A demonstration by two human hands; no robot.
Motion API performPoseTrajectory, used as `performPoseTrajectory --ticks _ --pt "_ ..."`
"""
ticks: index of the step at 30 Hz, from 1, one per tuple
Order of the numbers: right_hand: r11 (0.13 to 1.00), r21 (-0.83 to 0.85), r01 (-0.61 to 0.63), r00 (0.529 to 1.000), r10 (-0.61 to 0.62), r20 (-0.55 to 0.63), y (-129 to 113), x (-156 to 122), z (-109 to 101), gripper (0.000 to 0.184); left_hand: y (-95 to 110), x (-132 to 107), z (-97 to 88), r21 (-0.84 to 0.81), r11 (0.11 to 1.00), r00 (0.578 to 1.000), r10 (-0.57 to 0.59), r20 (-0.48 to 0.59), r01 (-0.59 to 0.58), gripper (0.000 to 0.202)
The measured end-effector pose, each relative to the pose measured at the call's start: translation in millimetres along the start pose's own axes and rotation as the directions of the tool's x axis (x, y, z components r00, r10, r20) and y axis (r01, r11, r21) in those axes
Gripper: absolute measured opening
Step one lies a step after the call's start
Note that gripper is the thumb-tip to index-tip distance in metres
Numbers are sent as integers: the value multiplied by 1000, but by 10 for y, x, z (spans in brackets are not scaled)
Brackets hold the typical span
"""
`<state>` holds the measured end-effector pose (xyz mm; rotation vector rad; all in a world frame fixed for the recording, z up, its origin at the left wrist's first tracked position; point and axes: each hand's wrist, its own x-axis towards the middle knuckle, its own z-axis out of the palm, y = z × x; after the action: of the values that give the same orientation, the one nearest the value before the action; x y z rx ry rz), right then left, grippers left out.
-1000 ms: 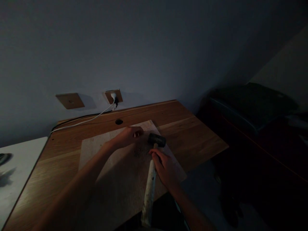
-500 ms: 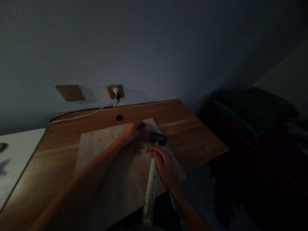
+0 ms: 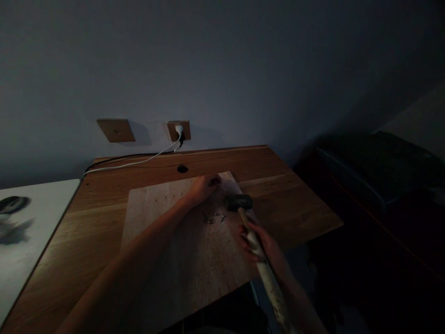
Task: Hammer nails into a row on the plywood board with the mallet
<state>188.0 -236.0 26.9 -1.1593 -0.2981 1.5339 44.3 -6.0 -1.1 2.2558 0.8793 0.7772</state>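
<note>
My right hand (image 3: 262,243) is wrapped around the pale, worn handle of a mallet (image 3: 238,202) with a dark head. The mallet head is over the right side of a light wooden board (image 3: 181,260). Near the board's far right corner rests my left hand (image 3: 206,187), fingers curled together; what they pinch, if anything, is too dark to make out. Between the hands lie several small shiny pointed metal pieces (image 3: 209,218), perhaps nails or screws. A row of small dark marks (image 3: 174,195) runs along the board's far side.
The board lies on a brown wooden desk (image 3: 302,204) with a cable hole (image 3: 182,169). Behind it, a white cable (image 3: 139,162) leads to a wall socket (image 3: 179,131). A white tabletop (image 3: 38,250) adjoins at left, bearing a dark round object (image 3: 14,204).
My right hand has moved from beside the metal pieces to a full grip on the mallet handle, whose lower end has swung right. My left hand stays at the board's far side. The view has shifted slightly.
</note>
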Motion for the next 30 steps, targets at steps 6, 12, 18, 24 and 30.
performPoseTrajectory --ticks 6,12,18,24,30 --pt "996 -6 -91 984 90 155 125 -16 -95 51 -27 31 55 -22 1000 1000 21 19 -21 18" --pt "984 -161 -74 979 103 178 -21 30 -197 48 -52 29 54 -29 999 1000 29 -9 -29 16" --pt "943 -329 58 998 -43 53 -134 25 -37 34 -55 26 40 -27 999 1000 24 -18 -24 21" --pt "881 -441 171 970 -229 -83 -138 165 112 47 -46 21 4 -20 1000 1000 17 -3 -17 22" --pt "901 -421 103 984 -155 -91 -175 52 119 82 -60 19 0 -8 1000 1000 4 5 -4 27"
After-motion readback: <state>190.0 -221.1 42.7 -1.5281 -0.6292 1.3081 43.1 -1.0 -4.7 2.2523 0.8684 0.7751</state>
